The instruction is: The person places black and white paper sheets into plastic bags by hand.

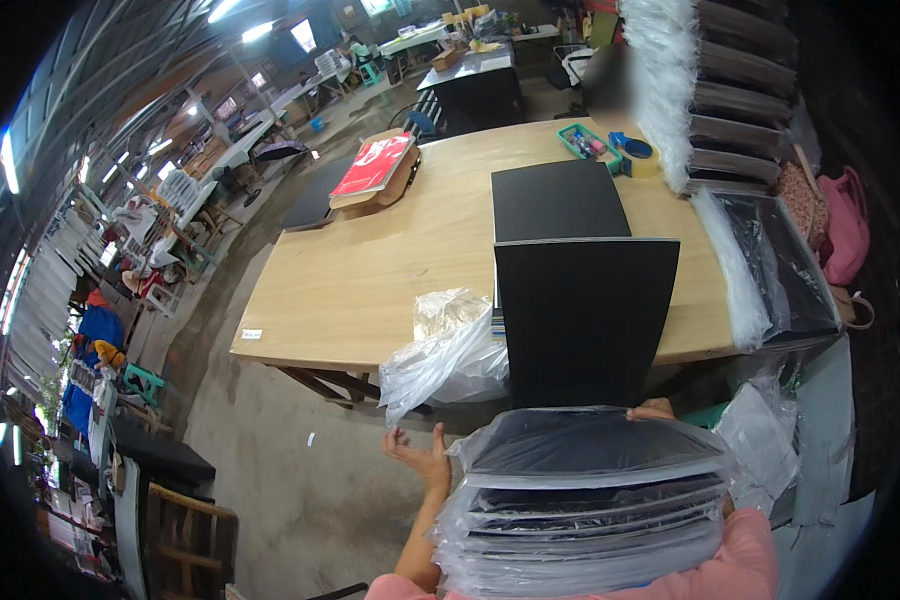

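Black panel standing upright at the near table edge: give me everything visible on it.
The black panel is a flat, matte, dark rectangular board with a thin pale top edge, looking like rigid card or laminate. It stands upright at the near edge of the wooden table, its lower edge hidden behind the stack of plastic-wrapped black boards. The right hand shows fingers at its lower right; contact cannot be confirmed. The left hand is open and apart from it. A second black board lies flat behind.

Daylight from the openings on my left and ceiling strip lights keep things bright; plastic wrap glares, edges bend and darken, far background softens.
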Tool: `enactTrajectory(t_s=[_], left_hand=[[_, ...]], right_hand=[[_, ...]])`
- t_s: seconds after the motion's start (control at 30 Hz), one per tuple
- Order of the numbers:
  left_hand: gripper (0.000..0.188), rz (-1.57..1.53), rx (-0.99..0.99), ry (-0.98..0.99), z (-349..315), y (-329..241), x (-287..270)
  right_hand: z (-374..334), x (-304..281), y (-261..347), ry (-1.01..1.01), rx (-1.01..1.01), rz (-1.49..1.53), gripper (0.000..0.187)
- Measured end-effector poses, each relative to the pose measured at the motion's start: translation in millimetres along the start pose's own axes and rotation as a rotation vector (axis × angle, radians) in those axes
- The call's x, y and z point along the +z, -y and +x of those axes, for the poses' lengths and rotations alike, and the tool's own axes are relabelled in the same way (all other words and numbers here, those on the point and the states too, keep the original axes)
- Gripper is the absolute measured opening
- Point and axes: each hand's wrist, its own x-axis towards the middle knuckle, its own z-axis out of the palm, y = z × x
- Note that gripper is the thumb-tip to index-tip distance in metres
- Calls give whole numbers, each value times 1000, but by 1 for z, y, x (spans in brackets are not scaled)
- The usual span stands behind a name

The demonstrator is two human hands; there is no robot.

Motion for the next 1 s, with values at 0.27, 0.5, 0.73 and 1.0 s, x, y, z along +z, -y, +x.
enactTrajectory(t_s=[0.27,0.5,0.73,1.0], left_hand=[[34,319,625,356,126,-112,9],[19,179,256,785,204,-123,26],[40,161,603,890,139,-167,-13],[20,342,114,590,153,-109,7]], right_hand=[[-22,-26,254,441,-319,-986,48],[32,125,391,583,-1010,-648,24],[95,230,365,840,-1137,-881,64],[86,254,339,506,-980,-317,13]])
